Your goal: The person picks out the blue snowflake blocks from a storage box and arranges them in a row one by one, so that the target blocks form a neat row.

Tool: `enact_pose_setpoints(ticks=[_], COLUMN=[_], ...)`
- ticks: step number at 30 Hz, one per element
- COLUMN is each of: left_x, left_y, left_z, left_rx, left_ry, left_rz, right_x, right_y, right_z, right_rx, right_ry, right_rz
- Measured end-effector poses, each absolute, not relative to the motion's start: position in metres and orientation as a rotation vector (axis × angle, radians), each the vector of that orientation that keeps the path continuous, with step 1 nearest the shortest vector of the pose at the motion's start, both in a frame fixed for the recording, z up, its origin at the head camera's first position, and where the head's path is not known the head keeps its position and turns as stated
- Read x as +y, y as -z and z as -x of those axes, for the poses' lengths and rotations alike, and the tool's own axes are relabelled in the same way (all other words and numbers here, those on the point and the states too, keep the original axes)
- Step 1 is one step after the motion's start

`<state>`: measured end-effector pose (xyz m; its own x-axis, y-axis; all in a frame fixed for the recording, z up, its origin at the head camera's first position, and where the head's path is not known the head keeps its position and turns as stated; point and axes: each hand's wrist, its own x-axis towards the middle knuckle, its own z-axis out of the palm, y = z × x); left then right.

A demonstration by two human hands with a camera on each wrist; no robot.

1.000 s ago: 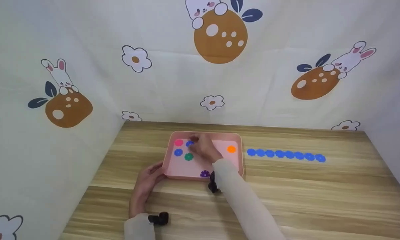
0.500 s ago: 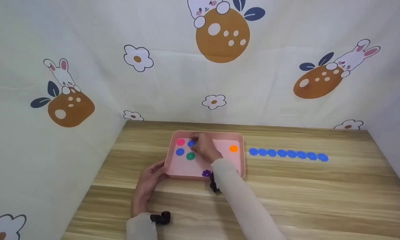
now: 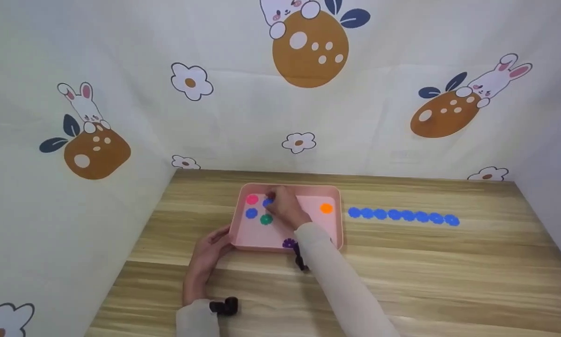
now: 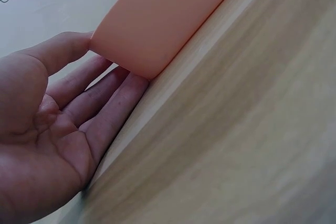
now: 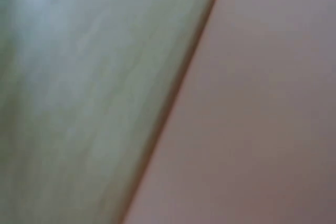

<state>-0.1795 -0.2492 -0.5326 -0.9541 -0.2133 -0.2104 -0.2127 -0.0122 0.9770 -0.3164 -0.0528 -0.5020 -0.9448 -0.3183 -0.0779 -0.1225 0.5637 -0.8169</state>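
A pink tray point(image 3: 257, 246) holds loose flower-shaped plastic discs. My right hand point(image 3: 287, 206) reaches into it, thumb and forefinger pinching a blue disc point(image 3: 266, 203) near the back left. Close by lie a pink disc point(image 3: 252, 199), another blue disc point(image 3: 251, 213) and a green disc point(image 3: 266, 219). My left hand point(image 3: 207, 255) steadies the tray's near left corner; in the left wrist view the fingers point(image 4: 118, 100) extend against the tray wall point(image 4: 152, 24) and the thumb tip meets its rim. The right wrist view shows only blurred tray and table, no hand.
An orange disc point(image 3: 326, 208) lies at the tray's right side, a purple disc point(image 3: 288, 243) by its front wall, partly behind the right wrist. Right of the tray, a row of joined blue discs point(image 3: 409, 216) stretches along the wooden table point(image 3: 425, 281). Printed cloth point(image 3: 233, 112) hangs behind.
The head view shifts slightly. Both hands keep nearly the same place, the right fingers at the same blue disc and the left hand at the tray corner.
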Motion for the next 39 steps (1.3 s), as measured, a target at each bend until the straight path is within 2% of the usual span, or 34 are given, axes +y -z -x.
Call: enact_pose_setpoints(ticks=[29,39], left_x=[-0.249,-0.251], left_y=[0.535,0.533], left_z=[0.183,0.183], left_rx=[-2.171,-2.231], left_ry=[2.201,2.165], left_rz=[-0.455,-0.494], right_x=[-0.045,-0.031], right_y=[0.503,0.473], right_z=[0.317,0.311], right_rx=[2.558,2.571], right_ry=[1.252,1.238], right_rz=[0.452,0.52])
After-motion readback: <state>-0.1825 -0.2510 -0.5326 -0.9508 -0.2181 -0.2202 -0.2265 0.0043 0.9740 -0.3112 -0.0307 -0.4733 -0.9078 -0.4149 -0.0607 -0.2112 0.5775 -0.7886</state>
